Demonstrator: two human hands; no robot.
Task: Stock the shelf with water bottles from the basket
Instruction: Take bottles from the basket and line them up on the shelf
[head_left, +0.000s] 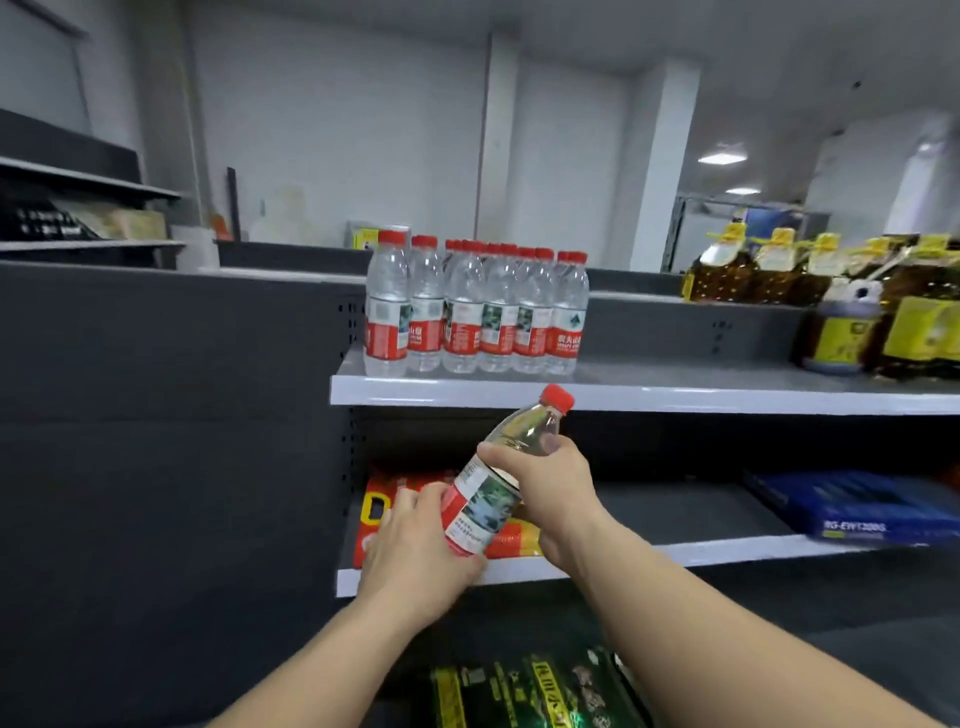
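A clear water bottle (493, 483) with a red cap and red-and-white label is tilted, cap pointing up and right, in front of the shelving. My left hand (415, 551) grips its lower end. My right hand (550, 483) grips its upper body just below the neck. On the top white shelf (675, 397) several matching bottles (475, 306) stand upright in a tight group at the left end. The basket is out of view.
Large cooking oil jugs (841, 306) fill the right end of the top shelf. The middle shelf holds a red-and-yellow package (514, 543) behind my hands and a blue box (857, 506) at right. A dark green bag (535, 691) lies below. A dark panel (166, 441) stands at left.
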